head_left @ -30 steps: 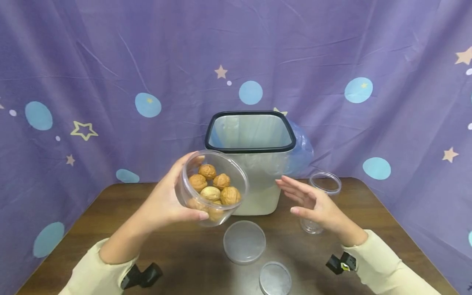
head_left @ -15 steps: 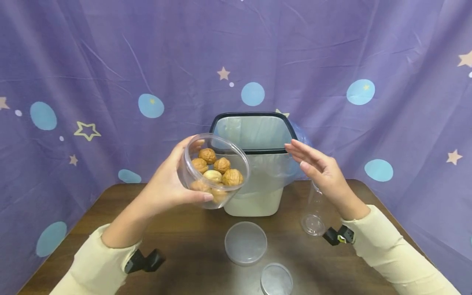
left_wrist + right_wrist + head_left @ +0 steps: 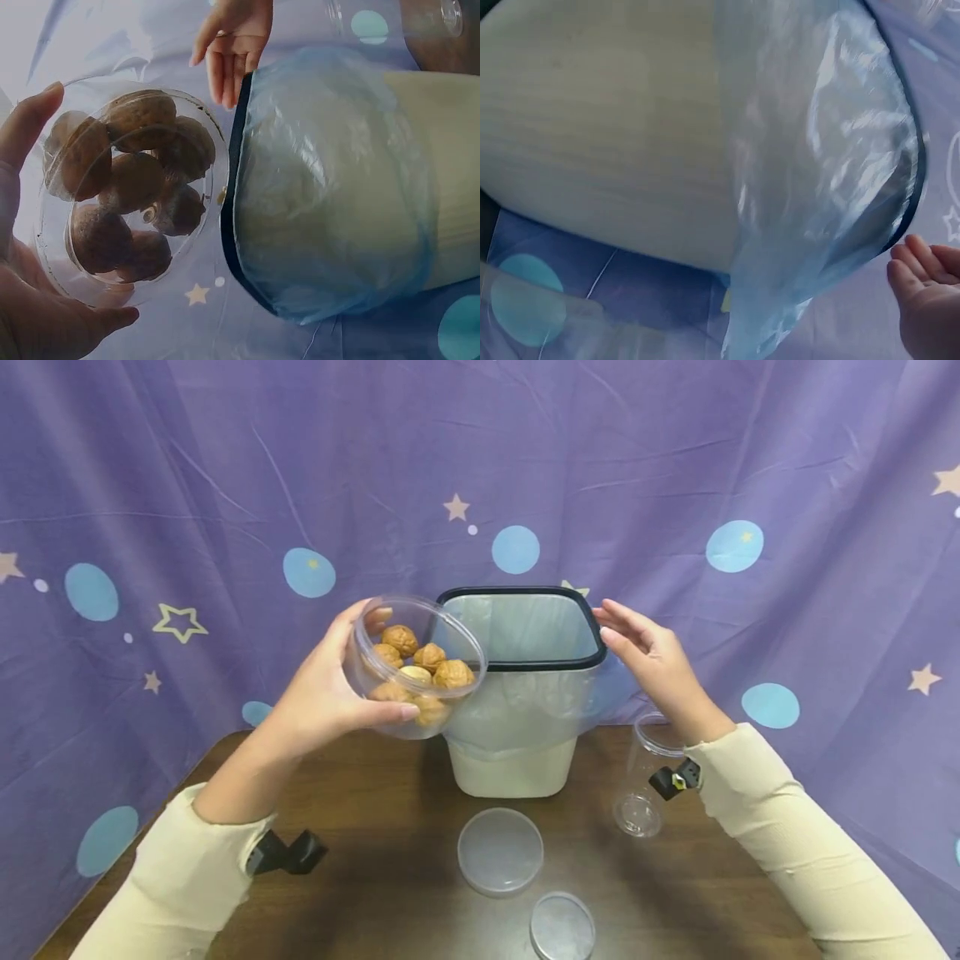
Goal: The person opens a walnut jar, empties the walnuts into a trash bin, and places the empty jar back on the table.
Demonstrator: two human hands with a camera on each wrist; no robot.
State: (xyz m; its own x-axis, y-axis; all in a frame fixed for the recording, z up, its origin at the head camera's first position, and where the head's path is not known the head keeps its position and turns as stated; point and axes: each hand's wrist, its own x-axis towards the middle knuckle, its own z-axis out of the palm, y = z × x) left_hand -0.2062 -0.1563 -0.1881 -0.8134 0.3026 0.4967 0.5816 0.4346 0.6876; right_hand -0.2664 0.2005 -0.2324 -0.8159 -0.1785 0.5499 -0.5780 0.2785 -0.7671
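Note:
My left hand grips a clear plastic jar round its side, tilted so its mouth faces me and the right. Several walnuts lie inside, among them a paler nut. The jar is at rim height, just left of a white bin with a black rim. A thin blue bag lines the bin and hangs over its outside. At the rim's right side is my right hand, fingers loosely extended and holding nothing; whether the fingertips touch the rim is hard to tell.
A clear, narrower jar stands on the wooden table at the right, partly behind my right wrist. Two round lids, a larger one and a smaller one, lie in front of the bin. A purple curtain hangs behind.
My left hand has raised the jar of walnuts from in front of the bin to beside its rim. My right hand has risen from near the narrower jar to the rim's right side.

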